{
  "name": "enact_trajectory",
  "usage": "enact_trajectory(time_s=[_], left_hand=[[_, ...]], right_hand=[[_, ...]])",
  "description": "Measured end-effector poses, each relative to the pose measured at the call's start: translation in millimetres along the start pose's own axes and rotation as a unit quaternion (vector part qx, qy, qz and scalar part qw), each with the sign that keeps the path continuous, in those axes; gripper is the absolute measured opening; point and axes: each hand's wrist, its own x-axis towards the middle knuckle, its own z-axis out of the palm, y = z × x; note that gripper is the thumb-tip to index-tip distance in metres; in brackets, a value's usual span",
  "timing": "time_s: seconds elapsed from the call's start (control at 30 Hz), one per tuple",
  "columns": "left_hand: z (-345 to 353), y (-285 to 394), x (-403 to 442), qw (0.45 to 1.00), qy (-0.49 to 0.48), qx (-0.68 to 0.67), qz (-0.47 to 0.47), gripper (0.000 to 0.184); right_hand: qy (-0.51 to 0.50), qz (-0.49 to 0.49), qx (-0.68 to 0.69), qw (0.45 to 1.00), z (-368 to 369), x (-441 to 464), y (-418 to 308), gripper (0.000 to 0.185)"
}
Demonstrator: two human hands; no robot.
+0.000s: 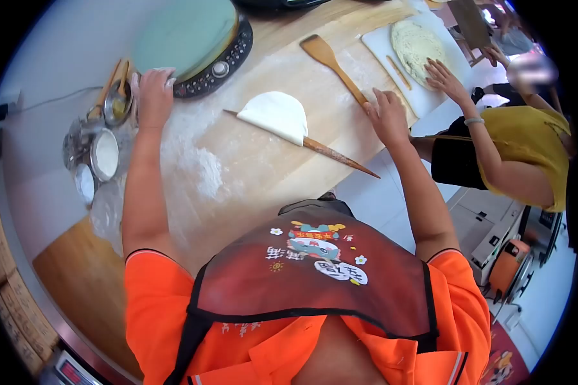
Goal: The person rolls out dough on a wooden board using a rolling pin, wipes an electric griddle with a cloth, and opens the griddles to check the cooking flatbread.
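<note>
My left hand (pixel 154 99) is at the near left edge of the round electric griddle (pixel 186 38), fingers curled; white shows at its fingertips, and what they hold, if anything, is hidden. At the right, my right hand (pixel 388 115) has its fingers closed at the handle end of a wooden spatula (pixel 331 58), whose blade points away from me. Between my hands a folded white sheet of dough (pixel 276 114) hangs over a tapered wooden rolling pin (pixel 340 157) on the floured wooden board (pixel 263 173).
Bowls of white powder (pixel 105 154) and a small metal bowl (pixel 117 102) with utensils stand at left. Loose flour (pixel 209 172) lies on the board. At right, a co-worker's hand (pixel 448 80) is beside a large dough piece (pixel 419 48) on a white cutting board (pixel 382 45).
</note>
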Motion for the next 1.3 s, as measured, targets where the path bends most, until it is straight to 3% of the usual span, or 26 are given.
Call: enact_trajectory(time_s=[0.03,0.07,0.1,0.17,0.23,0.33,0.4,0.43,0.53,0.67,0.77,0.83,0.93,1.03,1.13,1.2,1.3], left_hand=[[1,14,-11,0.999,0.034,-0.007,-0.018,0.035],[0,30,-26,0.997,0.066,-0.013,-0.036,0.040],[-2,49,-42,0.994,0.099,-0.018,-0.051,0.045],[-5,103,-87,0.999,0.025,-0.018,-0.023,0.065],[2,146,-144,0.995,-0.040,-0.013,-0.091,0.076],[27,176,-225,0.980,-0.110,-0.003,-0.167,0.079],[32,173,-246,0.966,-0.103,0.028,-0.234,0.081],[33,172,-250,0.958,-0.102,0.039,-0.265,0.082],[53,174,-210,0.945,-0.166,-0.037,-0.278,0.085],[51,259,-161,0.984,-0.134,-0.030,-0.115,0.087],[26,283,-180,0.974,-0.194,-0.080,-0.084,0.086],[8,276,-200,0.961,-0.243,-0.052,-0.123,0.082],[12,241,-214,0.964,-0.206,0.058,-0.158,0.074],[14,224,-155,0.989,-0.063,-0.131,-0.001,0.073],[39,234,-146,0.968,-0.179,-0.139,0.103,0.069],[19,227,-182,0.963,-0.195,-0.161,0.089,0.066],[-21,220,-243,0.954,-0.246,-0.155,0.069,0.064]], right_hand=[[0.047,-0.080,-0.079,0.993,-5,-1,-8,0.043],[-0.034,-0.069,-0.070,0.995,-8,-17,-15,0.051],[-0.060,-0.122,-0.052,0.989,-10,-39,-26,0.055],[-0.106,-0.189,0.021,0.976,0,-77,-42,0.058],[-0.141,-0.207,-0.016,0.968,15,-94,-44,0.055],[-0.162,-0.184,-0.010,0.969,24,-90,-33,0.050],[-0.230,-0.134,0.022,0.964,13,-85,-34,0.047],[-0.266,-0.105,0.033,0.958,8,-86,-35,0.045],[-0.229,-0.106,0.117,0.961,17,-90,-30,0.039],[-0.209,-0.131,0.175,0.953,23,-90,-21,0.039],[-0.236,-0.131,0.154,0.951,12,-87,-29,0.041],[-0.236,-0.155,0.137,0.950,12,-101,-29,0.043],[-0.213,-0.185,0.110,0.953,14,-119,-41,0.046],[-0.192,-0.203,0.093,0.956,16,-142,-49,0.053],[-0.192,-0.205,0.080,0.956,13,-155,-46,0.053],[-0.190,-0.221,0.089,0.952,10,-173,-43,0.055],[-0.329,-0.187,0.093,0.921,-12,-197,-52,0.072]])
